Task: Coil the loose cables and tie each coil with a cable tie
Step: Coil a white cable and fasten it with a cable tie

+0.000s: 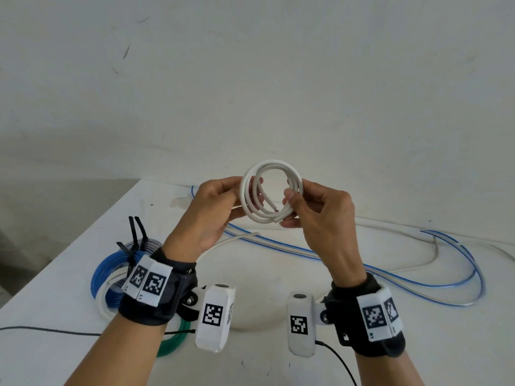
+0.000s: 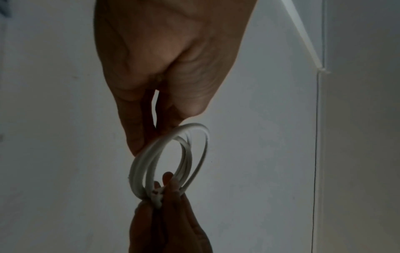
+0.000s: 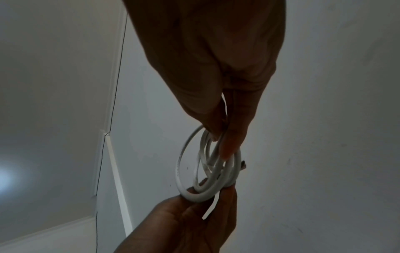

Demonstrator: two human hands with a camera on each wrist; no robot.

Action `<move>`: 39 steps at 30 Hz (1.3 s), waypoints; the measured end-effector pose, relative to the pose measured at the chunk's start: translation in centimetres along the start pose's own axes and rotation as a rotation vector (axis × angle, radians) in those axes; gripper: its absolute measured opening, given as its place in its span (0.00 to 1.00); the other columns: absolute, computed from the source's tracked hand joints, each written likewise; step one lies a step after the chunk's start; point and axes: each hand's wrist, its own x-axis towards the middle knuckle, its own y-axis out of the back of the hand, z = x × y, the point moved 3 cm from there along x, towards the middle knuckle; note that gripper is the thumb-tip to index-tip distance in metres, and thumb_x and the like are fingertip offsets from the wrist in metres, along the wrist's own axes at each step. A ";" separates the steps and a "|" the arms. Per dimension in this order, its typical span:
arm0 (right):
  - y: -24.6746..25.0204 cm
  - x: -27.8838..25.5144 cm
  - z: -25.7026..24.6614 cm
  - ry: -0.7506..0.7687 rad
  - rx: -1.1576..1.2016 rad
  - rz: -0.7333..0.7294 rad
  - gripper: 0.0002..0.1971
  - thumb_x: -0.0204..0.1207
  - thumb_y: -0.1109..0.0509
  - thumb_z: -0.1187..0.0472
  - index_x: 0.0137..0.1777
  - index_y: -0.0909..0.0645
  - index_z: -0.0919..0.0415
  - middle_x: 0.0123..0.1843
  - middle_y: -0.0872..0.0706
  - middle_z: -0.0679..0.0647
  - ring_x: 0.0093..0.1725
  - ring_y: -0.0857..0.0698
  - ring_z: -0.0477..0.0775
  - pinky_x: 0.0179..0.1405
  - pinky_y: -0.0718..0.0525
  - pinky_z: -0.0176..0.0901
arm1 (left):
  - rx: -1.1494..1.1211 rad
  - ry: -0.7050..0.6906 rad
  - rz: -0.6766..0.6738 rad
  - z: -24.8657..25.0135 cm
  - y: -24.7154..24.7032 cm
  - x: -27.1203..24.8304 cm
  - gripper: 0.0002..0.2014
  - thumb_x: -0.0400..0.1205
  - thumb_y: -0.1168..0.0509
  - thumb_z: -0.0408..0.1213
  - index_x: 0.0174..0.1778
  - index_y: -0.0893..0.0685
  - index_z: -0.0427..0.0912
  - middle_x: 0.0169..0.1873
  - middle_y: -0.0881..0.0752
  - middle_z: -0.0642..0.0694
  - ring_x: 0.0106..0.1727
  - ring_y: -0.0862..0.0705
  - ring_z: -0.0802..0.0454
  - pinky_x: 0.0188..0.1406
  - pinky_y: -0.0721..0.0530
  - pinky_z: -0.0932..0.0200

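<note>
White cable coil [image 1: 271, 190] is held in the air above the worktop [image 1: 69, 288], between both hands, a few loops, roughly upright and facing the head camera. No tie is seen on it. Its left side is pinched by the left hand [image 1: 214, 215], thumb and fingers curled round the loops. Its right side is pinched by the right hand [image 1: 320, 218], with the thumb [image 1: 292, 200] laid over the front of the loops and the fingers behind. One cut end of the cable [image 1: 276, 209] is seen inside the ring at the lower right, near the right thumb.

From the left wrist view, the coil [image 2: 171, 164] is seen edge-on, gripped at its near side by the left hand [image 2: 164, 71] and at its far side by the right hand's fingertips [image 2: 171, 186]. From the right wrist view the same is shown mirrored: the coil [image 3: 207, 167] is gripped by the right hand [image 3: 216, 68] near, and by the left hand [image 3: 184, 222] far.

On the worktop, at the left, a stack of finished coils is lying: a blue coil [image 1: 107, 270] bound with black cable ties [image 1: 136, 240], with a white coil [image 1: 107, 296] against it and a green coil [image 1: 172, 341] partly hidden under the left wrist. Loose blue cable [image 1: 418, 282] and loose white cable [image 1: 418, 263] are spread across the right side, well apart from the stack.
</note>
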 end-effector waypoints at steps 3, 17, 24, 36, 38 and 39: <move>0.1 0.0 0.2 0.006 0.001 0.026 0.07 0.82 0.25 0.64 0.48 0.10 0.50 0.35 0.08 0.58 0.34 0.07 0.56 0.39 0.06 0.53 | -0.074 0.074 -0.050 0.3 -0.3 -0.1 0.22 0.88 0.40 0.52 0.54 0.08 0.37 0.49 0.07 0.41 0.47 0.09 0.48 0.49 0.10 0.56; -0.2 0.0 0.8 -0.004 0.045 0.045 0.05 0.83 0.26 0.65 0.54 0.10 0.58 0.37 0.08 0.60 0.35 0.06 0.57 0.38 0.06 0.50 | 0.093 -0.139 -0.087 0.9 0.0 -0.7 0.14 0.87 0.36 0.42 0.56 0.10 0.36 0.50 0.07 0.40 0.51 0.09 0.48 0.58 0.12 0.54; -1.3 -0.1 1.1 -0.025 0.036 -0.126 0.07 0.85 0.29 0.64 0.54 0.09 0.56 0.39 0.09 0.64 0.33 0.11 0.50 0.36 0.09 0.43 | -0.159 -0.002 0.097 0.5 -1.0 0.0 0.14 0.91 0.41 0.43 0.44 0.24 0.37 0.21 0.39 0.53 0.21 0.40 0.56 0.22 0.35 0.61; 2.4 1.5 1.8 -0.024 -0.142 -0.023 0.09 0.86 0.30 0.58 0.49 0.09 0.57 0.34 0.09 0.54 0.28 0.16 0.49 0.31 0.18 0.38 | 0.134 -0.070 0.085 0.0 0.4 0.3 0.18 0.84 0.30 0.52 0.35 0.19 0.42 0.23 0.39 0.49 0.24 0.45 0.51 0.23 0.42 0.60; 2.0 1.3 2.1 -0.066 -0.313 -0.236 0.08 0.85 0.29 0.56 0.54 0.09 0.56 0.40 0.07 0.48 0.38 0.11 0.42 0.43 0.15 0.41 | 0.165 -0.105 0.113 0.0 0.7 0.3 0.18 0.84 0.31 0.53 0.34 0.19 0.44 0.21 0.38 0.51 0.22 0.43 0.53 0.24 0.42 0.60; 1.6 1.1 1.9 -0.042 -0.352 -0.273 0.11 0.85 0.29 0.53 0.61 0.10 0.55 0.45 0.07 0.45 0.45 0.10 0.38 0.50 0.13 0.40 | 0.209 -0.135 0.120 0.0 0.7 0.2 0.18 0.84 0.31 0.53 0.33 0.19 0.46 0.19 0.38 0.53 0.21 0.42 0.54 0.24 0.41 0.59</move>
